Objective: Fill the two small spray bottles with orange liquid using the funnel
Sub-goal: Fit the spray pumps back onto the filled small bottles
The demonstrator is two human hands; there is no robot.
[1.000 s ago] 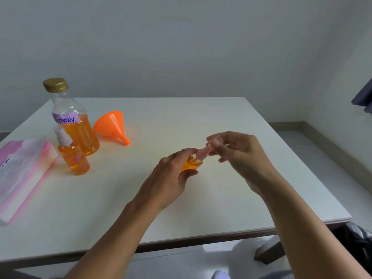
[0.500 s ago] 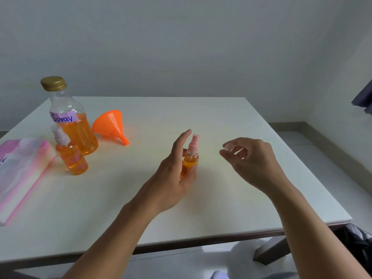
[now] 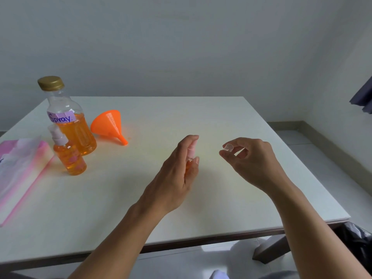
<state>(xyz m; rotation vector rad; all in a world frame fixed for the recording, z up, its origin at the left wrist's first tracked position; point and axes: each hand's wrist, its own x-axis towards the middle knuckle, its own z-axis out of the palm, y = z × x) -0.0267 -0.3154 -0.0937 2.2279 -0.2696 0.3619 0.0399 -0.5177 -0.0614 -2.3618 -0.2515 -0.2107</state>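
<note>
A smooth, pale, matte worktop carries the things. Toward its far left corner stands a big clear plastic bottle with a ridged gold screw cap, a purple paper label handwritten "Spray." and orange liquid filling about its lower half. Just in front of that big bottle, touching or nearly so, stands a small spray bottle, clear and round, full of orange liquid, with a white pump top. Right of the big bottle a glossy orange plastic funnel lies on its side, the cone mouth facing the bottle and the spout pointing away. Left of the big bottle lies a soft pink and white packet, blurred.

The left hand is curled loosely around a second small spray bottle, upright, with a pink nozzle and orange liquid inside, well to the right of the funnel. The forefinger stands up beside the nozzle. The right hand, apart from that bottle, pinches a small clear cap between thumb and fingertips.
</note>
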